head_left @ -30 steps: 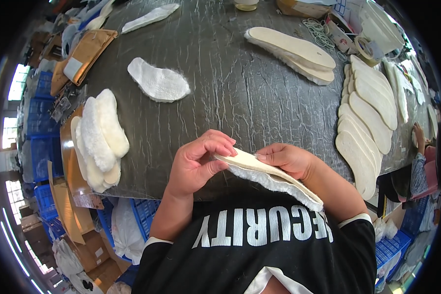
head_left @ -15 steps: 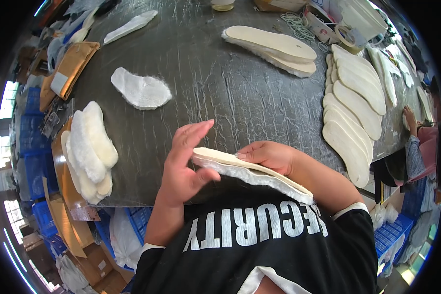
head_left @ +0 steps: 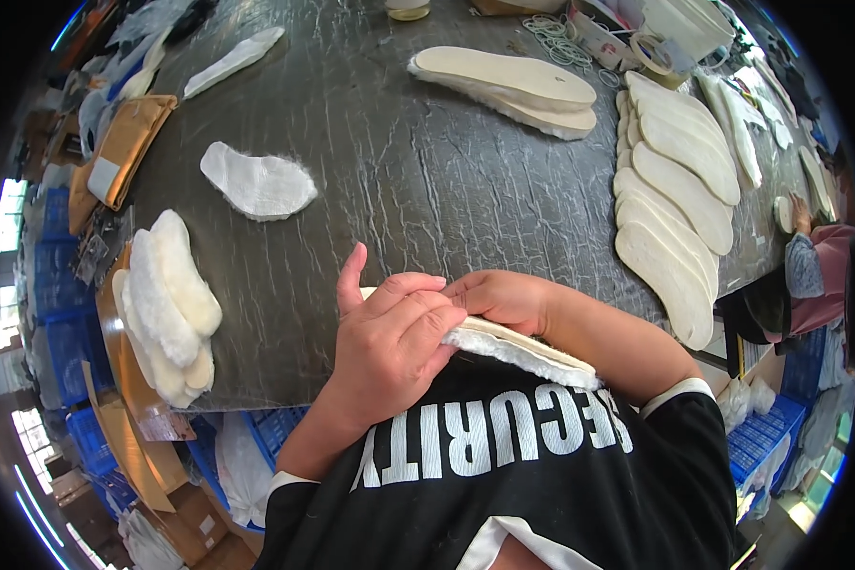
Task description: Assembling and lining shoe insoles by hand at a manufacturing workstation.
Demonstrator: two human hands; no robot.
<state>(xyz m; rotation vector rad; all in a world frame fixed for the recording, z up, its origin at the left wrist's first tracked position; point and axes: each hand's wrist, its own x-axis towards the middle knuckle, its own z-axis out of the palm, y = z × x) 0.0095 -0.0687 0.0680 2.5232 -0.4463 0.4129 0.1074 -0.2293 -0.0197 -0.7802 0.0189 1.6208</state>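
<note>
Close to my body I hold a pair of layers, a cream insole (head_left: 527,344) with white fleece along its underside, tilted edge-up. My left hand (head_left: 396,337) is wrapped over its left end, thumb side hidden, with one finger sticking up. At its upper edge, my right hand (head_left: 503,302) pinches the insole, fingertips close against my left fingers. The insole's left end is mostly covered by my left hand. Beyond my hands, two stacked fleece-backed insoles (head_left: 503,81) lie cream side up. A white fleece piece (head_left: 259,180) lies flat, smooth side up, to the left.
Overlapping cream insoles (head_left: 679,199) run down the table's right side. Fluffy fleece insoles (head_left: 166,304) are piled at the left edge, near a brown paper package (head_left: 133,152). A tape roll (head_left: 660,57), cord (head_left: 560,40) and white bucket (head_left: 689,33) stand far right. Another person's hand (head_left: 801,215) rests at right.
My left hand has moved right and closed over the insole's left end, where before it was spread open beside it. The whole view has shifted slightly.
</note>
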